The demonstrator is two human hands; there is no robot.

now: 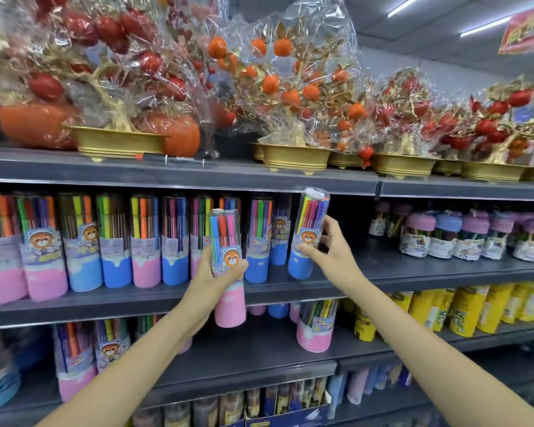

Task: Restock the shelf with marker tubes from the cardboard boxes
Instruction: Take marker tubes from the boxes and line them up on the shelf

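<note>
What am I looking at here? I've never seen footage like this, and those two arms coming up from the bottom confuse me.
The single picture comes from a camera worn on a person's head, so the arms are the wearer's own. They face shop shelves. The left hand grips a pink-bottomed marker tube held in front of the shelf. The right hand holds a tilted blue-bottomed marker tube at the right end of a row of marker tubes on the middle shelf. Above stand wrapped ornamental fruit trees in gold pots.

2 hands [219, 269], each w/ 1 marker tube [228, 266]; approx 10 tubes [145, 241] in middle-shelf front row.
</note>
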